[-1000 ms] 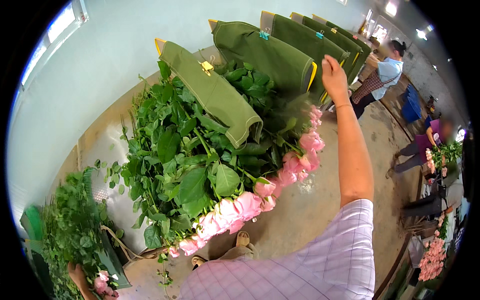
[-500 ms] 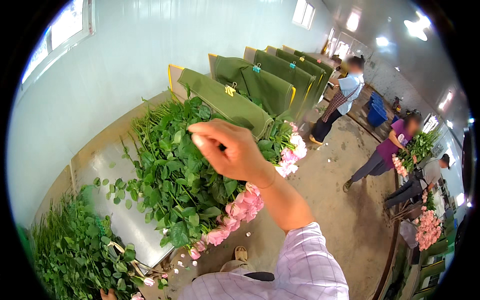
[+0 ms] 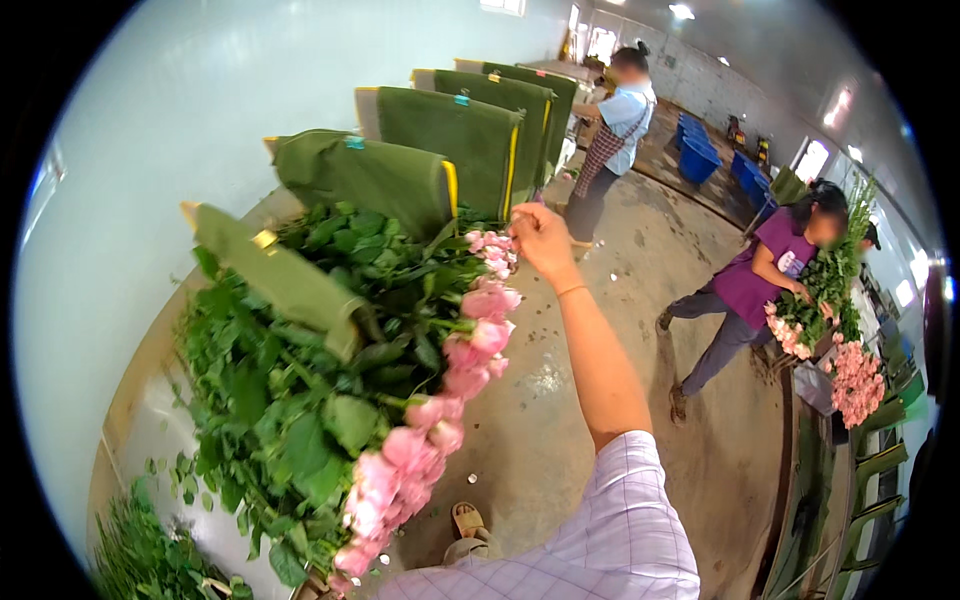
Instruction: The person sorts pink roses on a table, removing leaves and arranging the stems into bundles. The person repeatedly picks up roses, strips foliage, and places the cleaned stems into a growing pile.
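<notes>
The left hand is out of view, its state unknown. Left of centre, pink roses [image 3: 405, 450] form a long row slanting from the lower edge to upper centre; just right of its top end, the nearer right hand [image 3: 541, 240] has curled fingers, any hold unclear.

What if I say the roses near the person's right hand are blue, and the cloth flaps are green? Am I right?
Almost! The roses are pink, not blue; the head view shows it. They are near the person's right hand, and the cloth flaps are green, just as you said.
</notes>
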Demonstrator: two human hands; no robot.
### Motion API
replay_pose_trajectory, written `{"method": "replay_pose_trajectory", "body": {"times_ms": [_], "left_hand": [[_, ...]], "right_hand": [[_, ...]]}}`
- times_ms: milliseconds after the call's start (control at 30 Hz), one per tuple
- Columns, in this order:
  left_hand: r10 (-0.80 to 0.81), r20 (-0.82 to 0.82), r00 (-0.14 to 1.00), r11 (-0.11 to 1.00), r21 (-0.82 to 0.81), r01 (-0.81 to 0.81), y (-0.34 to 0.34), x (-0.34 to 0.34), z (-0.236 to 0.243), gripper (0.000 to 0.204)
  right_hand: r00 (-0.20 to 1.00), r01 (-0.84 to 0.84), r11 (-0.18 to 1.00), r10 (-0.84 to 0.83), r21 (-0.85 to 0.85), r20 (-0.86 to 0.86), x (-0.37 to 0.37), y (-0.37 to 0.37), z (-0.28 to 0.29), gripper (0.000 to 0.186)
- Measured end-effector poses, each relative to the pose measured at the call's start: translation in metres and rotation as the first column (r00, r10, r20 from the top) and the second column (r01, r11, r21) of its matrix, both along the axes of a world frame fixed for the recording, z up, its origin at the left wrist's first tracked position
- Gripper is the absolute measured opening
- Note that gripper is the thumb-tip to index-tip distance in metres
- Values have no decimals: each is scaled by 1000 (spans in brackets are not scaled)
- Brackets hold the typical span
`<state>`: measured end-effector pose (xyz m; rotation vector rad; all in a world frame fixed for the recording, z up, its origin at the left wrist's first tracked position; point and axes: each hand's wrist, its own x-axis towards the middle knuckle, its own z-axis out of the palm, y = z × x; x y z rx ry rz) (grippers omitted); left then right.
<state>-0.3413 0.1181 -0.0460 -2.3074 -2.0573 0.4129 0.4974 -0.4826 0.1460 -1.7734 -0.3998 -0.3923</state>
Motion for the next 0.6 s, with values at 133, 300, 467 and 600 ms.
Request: {"method": "replay_pose_trajectory", "body": {"times_ms": [133,300,467,600], "left_hand": [[-368,-737,567,922,-213,322,19,16,42,25],[-328,-734,595,905,-65,419,28,31,82,22],[-125,-498,858,961,156,231,25,58,118,25],[28,-211,977,975,222,20,24,82,123,28]], "right_hand": [[977,194,931,-154,-308,147,80,-33,-69,21],[979,200,823,-152,-532,133,158,5,-105,24],[965,192,674,4,-714,263,189,57,-141,27],[991,137,378,-43,-916,130,198,67,-164,24]]}}
